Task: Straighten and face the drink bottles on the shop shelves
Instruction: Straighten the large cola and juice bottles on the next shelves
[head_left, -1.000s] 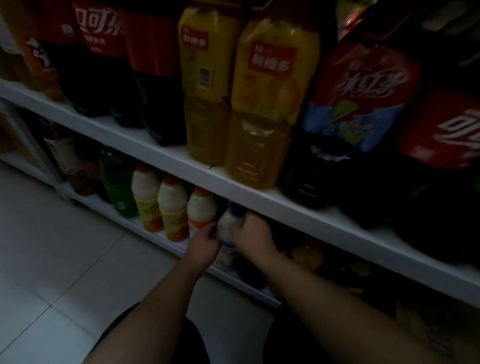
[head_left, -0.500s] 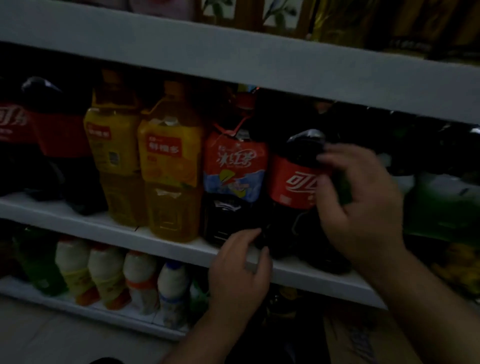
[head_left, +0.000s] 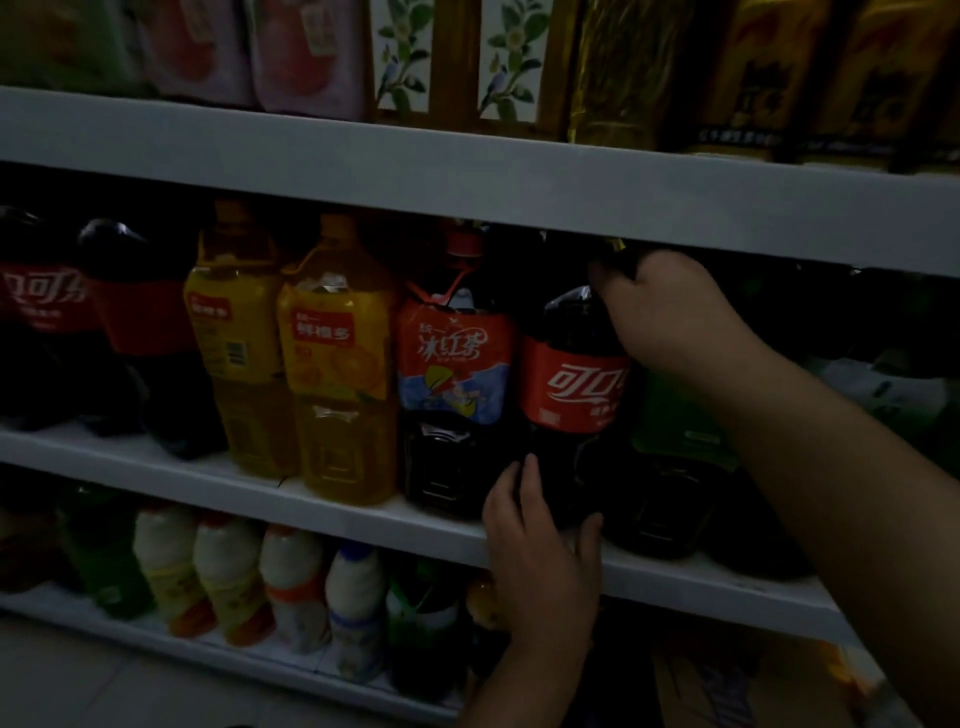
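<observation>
Head view: at the middle shelf's (head_left: 156, 480) front edge the cola bottle (head_left: 574, 384) is seemingly being faced, left hand (head_left: 545, 556) curled round its base, right hand (head_left: 670, 317) gripping its neck; next probably needs a small squaring twist.

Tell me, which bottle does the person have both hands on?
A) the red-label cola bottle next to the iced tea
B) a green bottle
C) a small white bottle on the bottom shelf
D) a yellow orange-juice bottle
A: the right hand grips the top of the red-label cola bottle, and the left hand holds its base.
</observation>
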